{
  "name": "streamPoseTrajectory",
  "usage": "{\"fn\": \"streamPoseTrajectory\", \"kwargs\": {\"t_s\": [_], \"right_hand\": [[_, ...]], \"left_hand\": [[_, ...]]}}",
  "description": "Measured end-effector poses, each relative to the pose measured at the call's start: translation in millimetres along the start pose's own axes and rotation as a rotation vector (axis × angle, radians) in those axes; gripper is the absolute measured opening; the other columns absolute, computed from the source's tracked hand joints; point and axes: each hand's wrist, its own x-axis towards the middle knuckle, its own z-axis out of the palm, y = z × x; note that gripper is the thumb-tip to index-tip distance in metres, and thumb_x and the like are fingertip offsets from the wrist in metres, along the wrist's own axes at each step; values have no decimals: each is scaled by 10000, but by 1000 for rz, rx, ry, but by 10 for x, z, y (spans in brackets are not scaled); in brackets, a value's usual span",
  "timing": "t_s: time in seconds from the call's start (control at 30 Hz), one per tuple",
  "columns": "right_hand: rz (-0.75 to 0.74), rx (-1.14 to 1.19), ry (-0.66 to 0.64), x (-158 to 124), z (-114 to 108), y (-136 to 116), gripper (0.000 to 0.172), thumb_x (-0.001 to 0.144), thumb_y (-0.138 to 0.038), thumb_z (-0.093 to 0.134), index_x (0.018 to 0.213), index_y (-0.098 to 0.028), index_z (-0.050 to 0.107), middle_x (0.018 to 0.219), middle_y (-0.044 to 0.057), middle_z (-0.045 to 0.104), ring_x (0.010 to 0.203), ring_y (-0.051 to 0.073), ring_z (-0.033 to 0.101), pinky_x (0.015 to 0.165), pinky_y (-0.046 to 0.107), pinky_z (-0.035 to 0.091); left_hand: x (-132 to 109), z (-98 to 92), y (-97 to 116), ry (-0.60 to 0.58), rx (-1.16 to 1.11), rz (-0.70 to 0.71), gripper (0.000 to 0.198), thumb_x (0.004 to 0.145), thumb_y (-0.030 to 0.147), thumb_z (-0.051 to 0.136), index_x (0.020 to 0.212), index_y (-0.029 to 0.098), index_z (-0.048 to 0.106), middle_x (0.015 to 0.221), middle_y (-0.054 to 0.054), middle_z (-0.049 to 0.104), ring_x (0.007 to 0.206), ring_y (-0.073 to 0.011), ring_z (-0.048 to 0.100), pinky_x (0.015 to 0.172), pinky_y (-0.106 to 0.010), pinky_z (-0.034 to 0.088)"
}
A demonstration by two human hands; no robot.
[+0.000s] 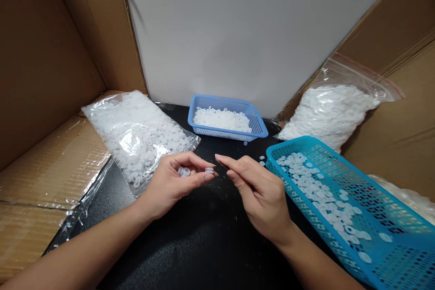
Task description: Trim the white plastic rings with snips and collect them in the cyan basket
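Note:
My left hand [175,181] is closed in a pinch on a small white plastic ring [209,171] between thumb and forefinger, and a few more white rings [184,171] rest in its palm. My right hand [253,188] hovers just to the right of it, fingers stretched toward the pinched ring, holding nothing that I can see. Both hands are over a black table top [200,244]. A teal basket [384,253] with several white rings lies right of my right hand.
A small blue basket [260,127] of white rings stands at the back centre. Clear bags of white rings lie at the left [136,133] and back right [335,111]. Cardboard boxes [44,54] flank both sides; a white wall stands behind.

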Motion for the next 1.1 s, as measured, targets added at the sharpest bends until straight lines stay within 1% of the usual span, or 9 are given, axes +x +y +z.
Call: {"fn": "streamPoseTrajectory", "kwargs": {"t_s": [0.2, 0.37, 0.47, 0.53, 0.63, 0.73, 0.8, 0.97, 1.1], "right_hand": [[176, 122, 42, -11, 10, 20, 276, 1031, -235, 526, 1247, -200, 695, 935, 32, 711, 800, 122, 676, 666, 227, 532], [218, 139, 76, -21, 28, 25, 268, 1032, -272, 524, 1231, -212, 694, 992, 42, 724, 834, 130, 687, 730, 241, 552], [260, 144, 72, -25, 41, 45, 273, 1029, -321, 521, 1205, -200, 691, 975, 48, 723, 795, 137, 675, 692, 243, 533], [324, 150, 10, -38, 63, 85, 255, 1006, -382, 556, 978, -171, 696, 791, 21, 678, 629, 109, 595, 559, 213, 451], [395, 118, -179, -70, 152, 180, 393, 1004, -355, 527, 659, -167, 512, 592, -16, 524, 505, 80, 441, 488, 208, 322], [370, 112, -322, -79, 327, 278, 201, 923, -105, 464, 819, -166, 625, 820, 27, 634, 721, 119, 588, 646, 219, 427], [363, 101, -365, -52, 476, 331, 272, 849, -31, 480, 936, -188, 684, 895, 32, 629, 793, 134, 597, 706, 236, 438], [386, 88, -383, 109, 793, 428, 140, 831, -118, 641, 920, -213, 692, 896, 18, 606, 786, 144, 566, 692, 240, 408], [404, 158, -369, 181, 876, 491, 36, 805, -164, 680, 822, -194, 674, 855, 16, 640, 775, 146, 577, 709, 245, 422]], "left_hand": [[4, 8, 42, 34, 7, 96, 67, 771, 201, 835, 838, 201, 834, 845, -67, 778, 759, -150, 664, 704, -245, 492], [-9, 25, 33, 36, 19, 105, 62, 761, 205, 836, 816, 178, 822, 833, -81, 775, 755, -164, 668, 691, -255, 500], [6, 14, 28, 49, 19, 56, 128, 778, 269, 842, 832, 163, 794, 816, -80, 762, 668, -129, 610, 574, -217, 449], [53, -23, 36, 59, -91, -16, 184, 804, 311, 826, 889, 162, 760, 781, -61, 748, 522, -73, 495, 452, -178, 343], [170, -127, 73, 135, -313, -55, 268, 797, 258, 825, 1026, 150, 736, 674, -21, 700, 406, -10, 285, 391, -139, 202], [268, -230, 123, 215, -457, -78, 204, 814, 187, 790, 988, 96, 732, 711, -51, 708, 412, 5, 292, 384, -110, 199], [292, -263, 153, 249, -522, -119, 116, 888, 206, 708, 881, 90, 701, 692, -55, 687, 410, -4, 314, 372, -104, 215], [280, -258, 182, 283, -604, -267, 279, 900, 105, 470, 627, 127, 528, 631, -46, 596, 393, -26, 309, 330, -114, 215], [287, -277, 156, 324, -584, -297, 246, 861, 94, 453, 715, 80, 650, 649, -65, 615, 384, -21, 321, 313, -110, 163]]}}
